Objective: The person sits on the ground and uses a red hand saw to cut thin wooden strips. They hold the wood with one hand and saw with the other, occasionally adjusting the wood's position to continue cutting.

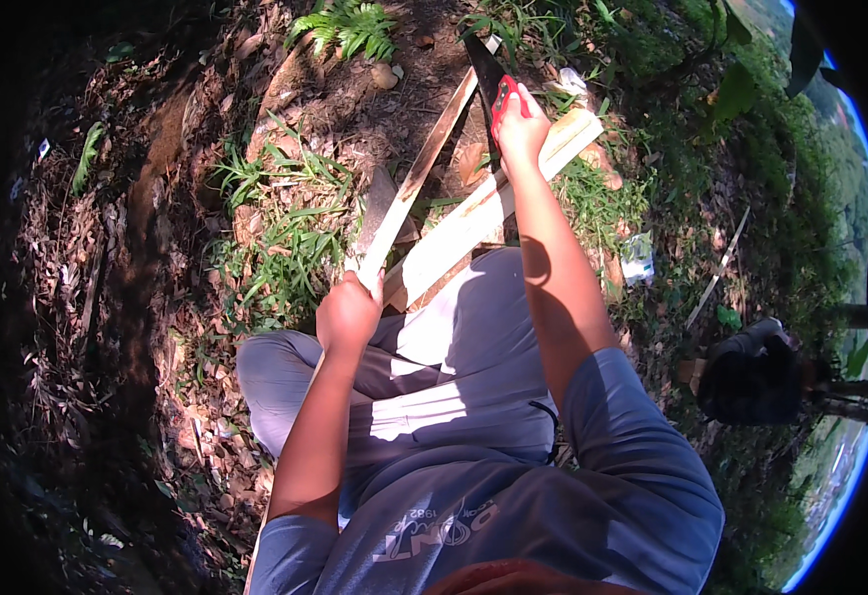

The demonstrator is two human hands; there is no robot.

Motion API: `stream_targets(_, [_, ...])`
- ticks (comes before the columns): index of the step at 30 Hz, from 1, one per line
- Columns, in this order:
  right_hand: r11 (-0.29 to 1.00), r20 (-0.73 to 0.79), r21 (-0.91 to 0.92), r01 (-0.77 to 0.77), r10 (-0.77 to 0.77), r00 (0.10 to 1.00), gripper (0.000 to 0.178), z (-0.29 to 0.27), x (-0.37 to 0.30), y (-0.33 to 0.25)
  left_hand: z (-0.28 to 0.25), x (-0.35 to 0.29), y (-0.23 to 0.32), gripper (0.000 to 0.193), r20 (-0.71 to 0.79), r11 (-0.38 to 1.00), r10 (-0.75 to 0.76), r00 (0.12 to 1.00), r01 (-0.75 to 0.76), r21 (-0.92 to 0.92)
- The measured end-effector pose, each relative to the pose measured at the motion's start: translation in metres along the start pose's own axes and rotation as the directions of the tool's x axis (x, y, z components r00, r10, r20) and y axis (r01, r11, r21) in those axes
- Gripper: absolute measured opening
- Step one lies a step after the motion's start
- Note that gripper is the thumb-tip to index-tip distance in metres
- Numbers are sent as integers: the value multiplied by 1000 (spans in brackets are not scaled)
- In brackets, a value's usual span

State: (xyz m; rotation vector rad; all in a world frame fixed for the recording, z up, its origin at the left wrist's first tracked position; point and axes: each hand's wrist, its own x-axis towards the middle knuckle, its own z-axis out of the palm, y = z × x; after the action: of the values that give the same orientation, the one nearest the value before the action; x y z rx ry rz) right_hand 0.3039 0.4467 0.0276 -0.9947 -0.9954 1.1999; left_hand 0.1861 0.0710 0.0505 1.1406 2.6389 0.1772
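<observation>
My right hand [523,129] is closed round the red handle of a handsaw [485,67]. The saw's dark blade points away from me and meets the far end of a long, narrow wooden strip [419,174]; whether the teeth touch the wood I cannot tell. Nearer my lap, my left hand [348,312] is wrapped round that same strip, whose near part runs back beside my left forearm. A thicker pale wooden beam [459,233] lies slantwise in front of my legs, passing beneath my right wrist.
Dry leaves and tufts of grass [290,188] cover the ground around me. A fern [349,28] grows ahead. To the right lie a white and green packet [638,260], a thin stick [719,268] and a dark bundle [751,372].
</observation>
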Motion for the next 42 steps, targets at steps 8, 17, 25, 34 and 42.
stream_targets(8, [999, -15, 44, -28, 29, 999, 42, -3, -9, 5, -2, -1, 2, 57, -7, 1000, -4, 1000, 4, -11])
stream_targets(17, [999, 10, -13, -41, 41, 999, 41, -55, -63, -12, -3, -2, 4, 59, -11, 1000, -5, 1000, 5, 4])
stream_targets(25, [985, 98, -58, -164, 169, 981, 41, -105, -122, -86, 3, -3, -1, 58, -44, 1000, 4, 999, -3, 16])
stream_targets(34, [982, 97, 85, -170, 162, 982, 41, -66, -72, -86, 7, -6, 1, 56, -84, 998, 30, 996, -25, 63])
stream_targets(42, [1000, 15, 10, -29, 29, 999, 41, -21, -4, -7, 4, -2, 2, 57, -48, 998, 31, 998, -28, 52])
